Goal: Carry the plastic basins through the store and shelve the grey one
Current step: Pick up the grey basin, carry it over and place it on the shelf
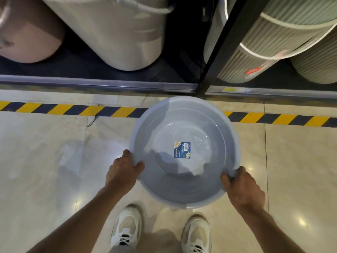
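A round grey plastic basin [164,183] with a blue label in its bottom hangs level above the floor, just in front of a low shelf. My left hand [123,170] grips its near-left rim, thumb inside the bowl. At the near-right rim my right hand [240,189] holds on the same way. Only this one basin is visible; I cannot tell whether another is nested under it.
The bottom shelf [102,84] has a metal front edge and a black upright post [217,52]. On it stand a white bucket [124,33], a pinkish tub [31,33] and ribbed green bins [273,42]. Yellow-black hazard tape [63,109] crosses the tiled floor. My white shoes [127,229] are below.
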`<state>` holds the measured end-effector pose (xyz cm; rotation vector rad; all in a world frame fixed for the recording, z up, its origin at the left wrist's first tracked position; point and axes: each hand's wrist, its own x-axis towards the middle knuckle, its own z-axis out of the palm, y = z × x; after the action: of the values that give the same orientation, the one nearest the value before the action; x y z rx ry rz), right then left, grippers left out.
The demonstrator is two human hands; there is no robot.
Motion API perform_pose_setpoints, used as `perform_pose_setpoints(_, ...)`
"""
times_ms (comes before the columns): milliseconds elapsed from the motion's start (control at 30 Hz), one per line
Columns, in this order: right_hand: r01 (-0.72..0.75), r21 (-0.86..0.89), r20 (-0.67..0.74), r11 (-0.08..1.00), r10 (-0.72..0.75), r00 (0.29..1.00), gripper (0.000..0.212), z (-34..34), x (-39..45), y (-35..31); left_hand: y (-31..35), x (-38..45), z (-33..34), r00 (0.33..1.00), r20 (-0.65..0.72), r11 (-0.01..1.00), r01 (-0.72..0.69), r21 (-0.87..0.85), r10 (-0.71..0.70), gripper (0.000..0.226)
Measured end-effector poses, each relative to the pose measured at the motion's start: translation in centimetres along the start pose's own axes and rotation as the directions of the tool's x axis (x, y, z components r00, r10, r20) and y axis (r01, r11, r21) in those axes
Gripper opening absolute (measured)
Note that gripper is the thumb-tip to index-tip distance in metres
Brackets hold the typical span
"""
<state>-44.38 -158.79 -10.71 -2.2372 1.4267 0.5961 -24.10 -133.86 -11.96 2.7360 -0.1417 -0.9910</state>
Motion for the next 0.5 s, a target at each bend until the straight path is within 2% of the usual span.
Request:
perform_pose_setpoints(233,0.008,-0.064,0.0,0.998,-0.008,1.0,0.035,0.6,1.9,0.2,0.4,1.0,1.3,0.995,0.023,0.993,0.09,0.074,-0.092,0.047)
perform_pose_setpoints(333,0.012,-0.038,-0.025,0.999,-0.013,1.0,0.035,1.5,2.0,0.5,0.4,1.2,1.7,0.991,0.026,0.991,0.13,0.043,-0.131,0.043)
perform_pose_setpoints(433,-0.013,0.044,-0.014,0.999,0.014,1.0,0.034,2.3,2.4,0.6,0.2,1.6,2.2,0.988,0.054,0.989,0.144,-0.029,-0.142,0.042)
perform_pose_setpoints(500,-0.054,0.187,0.047,0.981,0.046,0.998,0.032,2.7,2.9,0.7,0.4,1.9,2.3,0.979,0.118,0.963,0.184,-0.198,-0.163,0.046)
